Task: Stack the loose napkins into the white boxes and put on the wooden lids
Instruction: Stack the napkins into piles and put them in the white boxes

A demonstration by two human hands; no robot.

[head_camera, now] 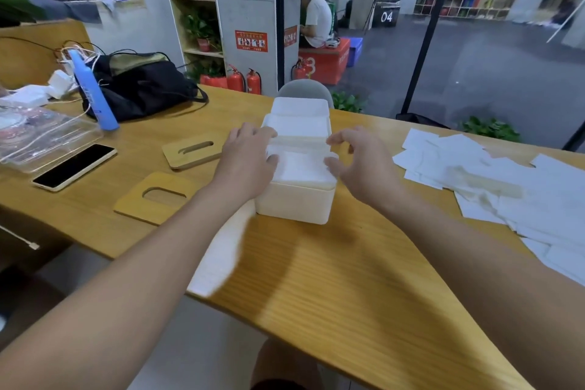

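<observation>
Fingers (pixel 250 133) of the left hand (pixel 247 161) and right hand (pixel 357 165) lie loosely spread, pressing napkins (pixel 297 168) into the box (pixel 294 203) at frame centre. Napkins look light and floppy (easily crumpled); best taken flat by their edges.
</observation>
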